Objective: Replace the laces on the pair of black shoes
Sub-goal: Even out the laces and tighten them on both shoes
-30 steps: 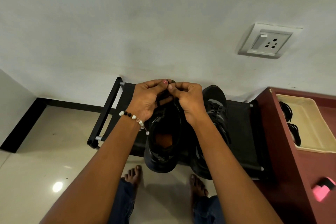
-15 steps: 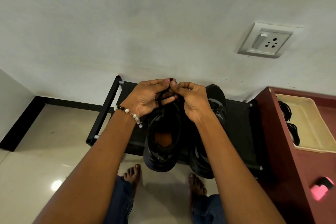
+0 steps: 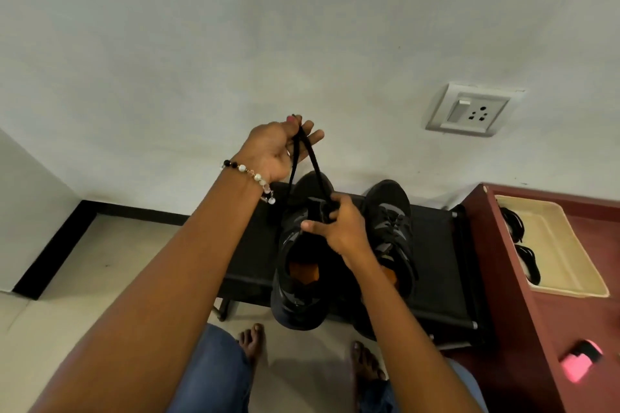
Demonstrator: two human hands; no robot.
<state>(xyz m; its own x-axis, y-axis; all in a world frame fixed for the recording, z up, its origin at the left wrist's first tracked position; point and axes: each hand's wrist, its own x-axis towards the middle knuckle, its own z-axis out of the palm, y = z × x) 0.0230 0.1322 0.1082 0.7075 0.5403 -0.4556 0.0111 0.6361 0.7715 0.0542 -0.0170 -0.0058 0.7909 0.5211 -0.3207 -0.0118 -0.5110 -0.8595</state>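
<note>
Two black shoes stand side by side on a low black rack. The left shoe has an orange insole and its heel juts over the rack's front edge. My right hand grips its tongue area. My left hand, raised above the shoe, pinches a black lace that runs down in two strands to the shoe. The right shoe is laced with black laces and stands untouched.
A dark red cabinet stands at the right, bearing a cream tray with black laces in it and a pink object. A wall socket sits above. My bare feet are on the tiled floor below the rack.
My left hand has risen up and away from the shoe, drawing the black lace out with it. My right hand has dropped onto the shoe's tongue.
</note>
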